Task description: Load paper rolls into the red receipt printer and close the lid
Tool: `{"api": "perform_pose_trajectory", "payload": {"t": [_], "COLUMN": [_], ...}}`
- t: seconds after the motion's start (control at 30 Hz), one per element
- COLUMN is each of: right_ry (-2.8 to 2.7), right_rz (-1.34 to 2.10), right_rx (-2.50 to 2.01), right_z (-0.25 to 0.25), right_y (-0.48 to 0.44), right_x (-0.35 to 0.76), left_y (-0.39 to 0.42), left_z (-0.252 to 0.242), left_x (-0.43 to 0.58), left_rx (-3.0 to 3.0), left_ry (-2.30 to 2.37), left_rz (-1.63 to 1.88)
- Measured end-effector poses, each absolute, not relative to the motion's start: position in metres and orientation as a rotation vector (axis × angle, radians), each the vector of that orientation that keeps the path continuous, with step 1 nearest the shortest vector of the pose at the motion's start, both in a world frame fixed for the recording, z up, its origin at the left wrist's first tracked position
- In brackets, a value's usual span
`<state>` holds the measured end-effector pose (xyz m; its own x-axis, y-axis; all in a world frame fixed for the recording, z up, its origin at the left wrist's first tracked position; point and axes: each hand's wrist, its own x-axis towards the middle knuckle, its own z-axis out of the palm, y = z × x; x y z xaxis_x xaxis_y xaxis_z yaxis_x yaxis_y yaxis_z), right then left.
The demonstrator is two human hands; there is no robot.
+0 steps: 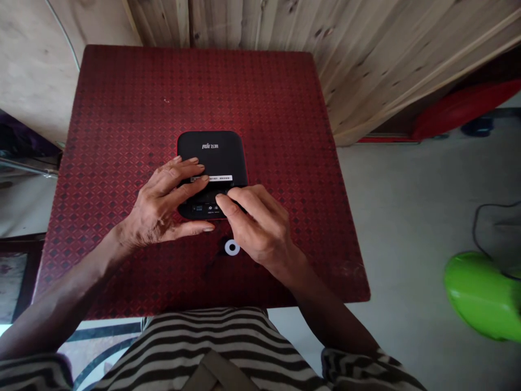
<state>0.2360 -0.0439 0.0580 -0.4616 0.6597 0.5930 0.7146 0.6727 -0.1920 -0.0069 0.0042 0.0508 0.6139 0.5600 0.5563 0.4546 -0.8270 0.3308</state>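
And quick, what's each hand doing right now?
Left hand: open, fingertips resting on the black box, not gripping it.
Right hand: thumb and finger close together at the box's near end; can't tell if they're pinching anything.

The light is dim (edges look stretched).

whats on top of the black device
The left hand lies partly over the black device, covering some of its white label; the right hand is at the near end. Whatever they cover is hidden.
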Motion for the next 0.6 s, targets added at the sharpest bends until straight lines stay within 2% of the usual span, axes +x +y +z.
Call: {"api": "perform_pose_trajectory", "payload": {"t": [0.37, 0.5, 0.6], "right_ry": [-2.156, -1.878, -1.595], "right_rz": [-0.067, 0.078, 0.328], "right_rx": [-0.993, -1.162, -1.364], "right_z": [0.062, 0.052, 0.026], "right_y": [-0.046, -0.051, -0.049], "right_x": [0.240, 0.254, 0.262], "left_y": [-0.002, -0.018, -0.035], "left_z": [0.044, 0.048, 0.044], "left_x": [-0.001, -0.001, -0.005], "left_rx": [2.701, 2.632, 2.585], "left_ry": [0.945, 1.063, 1.258], "left_rz": [0.988, 1.038, 1.179]}}
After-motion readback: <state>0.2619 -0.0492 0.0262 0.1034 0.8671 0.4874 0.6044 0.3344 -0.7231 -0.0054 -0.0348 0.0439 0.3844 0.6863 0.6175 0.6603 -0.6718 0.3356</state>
